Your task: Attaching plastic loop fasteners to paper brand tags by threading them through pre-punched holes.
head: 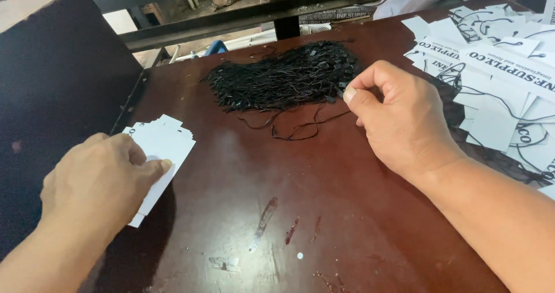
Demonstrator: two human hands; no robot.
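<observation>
- The heap of black strings (283,76) is lying at the far middle of the dark red counter (324,212), its long axis running left to right, loose strands trailing toward the near side.
- The right hand (399,119) is reaching in from the right, knuckles up, its grip pinched together at the heap's right edge; whether a string is caught there is too small to tell.
- The left hand (95,183) is resting palm down, thumb pressing on the stack of white tags (165,148), which is fanning out toward the far right.
- More white tags with strings (503,79) are lying piled at the right.
</observation>
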